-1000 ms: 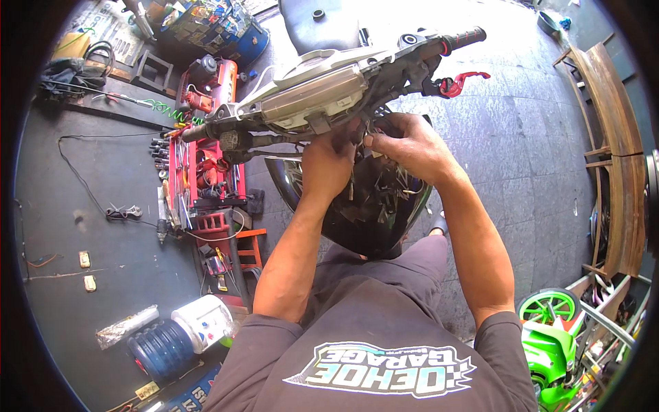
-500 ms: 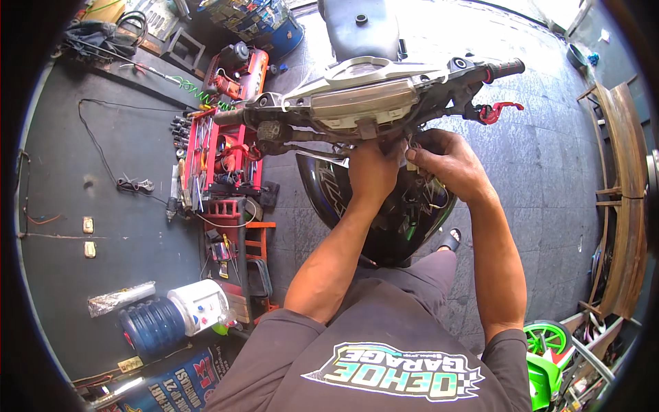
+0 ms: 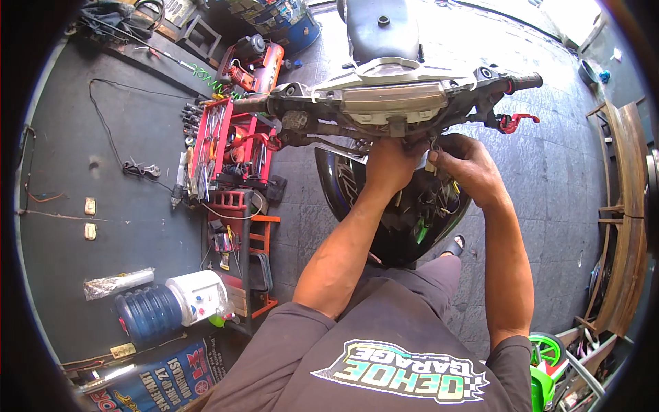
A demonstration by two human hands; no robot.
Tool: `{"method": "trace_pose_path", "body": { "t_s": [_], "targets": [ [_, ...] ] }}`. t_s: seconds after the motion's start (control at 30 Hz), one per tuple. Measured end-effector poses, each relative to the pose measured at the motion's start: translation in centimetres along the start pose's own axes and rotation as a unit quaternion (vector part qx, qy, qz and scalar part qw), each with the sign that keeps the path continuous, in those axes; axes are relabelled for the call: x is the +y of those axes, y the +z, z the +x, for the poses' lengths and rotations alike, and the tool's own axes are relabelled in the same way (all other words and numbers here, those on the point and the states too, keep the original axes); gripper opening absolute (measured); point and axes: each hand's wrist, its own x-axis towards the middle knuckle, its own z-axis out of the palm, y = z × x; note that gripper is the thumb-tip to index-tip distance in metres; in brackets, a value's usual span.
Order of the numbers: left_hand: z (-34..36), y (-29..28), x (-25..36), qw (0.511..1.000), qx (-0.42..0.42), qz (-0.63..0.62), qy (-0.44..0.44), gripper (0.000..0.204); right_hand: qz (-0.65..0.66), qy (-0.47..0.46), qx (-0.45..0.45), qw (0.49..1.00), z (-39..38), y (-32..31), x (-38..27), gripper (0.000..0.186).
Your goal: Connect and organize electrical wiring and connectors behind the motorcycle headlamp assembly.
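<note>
Below white plastic handlebar cover [image 3: 392,77], right hand [image 3: 472,169] pinches pale connector [image 3: 431,165]; left hand [image 3: 394,165] grip: cannot tell; yellowish wires [image 3: 455,187] exposed, loose.

Inside a motorcycle repair workshop, a glossy black motorcycle [image 3: 336,180] with a silver-topped handlebar [image 3: 393,101] stands with its thin wires [image 3: 446,196] exposed, near a red metal tool cart [image 3: 220,152] crowded with metal hand tools [image 3: 199,169], a red cylindrical air compressor [image 3: 270,71] and a coiled bright-green hose [image 3: 206,78].
</note>
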Motion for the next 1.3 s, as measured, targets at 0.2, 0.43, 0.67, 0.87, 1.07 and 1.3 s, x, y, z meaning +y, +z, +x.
{"method": "trace_pose_path", "body": {
  "t_s": [0.2,0.43,0.67,0.87,1.07,1.3],
  "targets": [
    [-1.2,-0.1,0.6,0.981,0.018,0.192,0.021,0.028,-0.002,-0.005,0.019,1.000,-0.2,0.1,-0.1,0.044],
    [-4.6,1.8,0.7,0.981,0.144,0.133,-0.001,0.026,0.002,0.000,0.016,1.000,-0.7,0.2,-0.1,0.042],
    [-7.8,2.3,-2.0,0.955,0.186,0.150,0.176,0.019,0.177,0.040,0.027,0.983,0.0,-1.1,3.3,0.038],
    [-7.5,0.5,-2.4,0.975,0.212,0.014,0.067,0.014,0.235,0.024,0.073,0.969,0.0,0.5,5.8,0.030],
    [-7.1,-0.6,-2.5,0.981,0.188,-0.036,0.018,0.013,-0.108,-0.216,0.318,0.917,-6.2,5.1,5.4,0.010],
    [-7.6,-0.9,-2.9,0.983,0.179,-0.017,0.043,0.017,-0.201,-0.148,0.188,0.950,-4.1,10.5,5.2,0.029]
  ]
}}
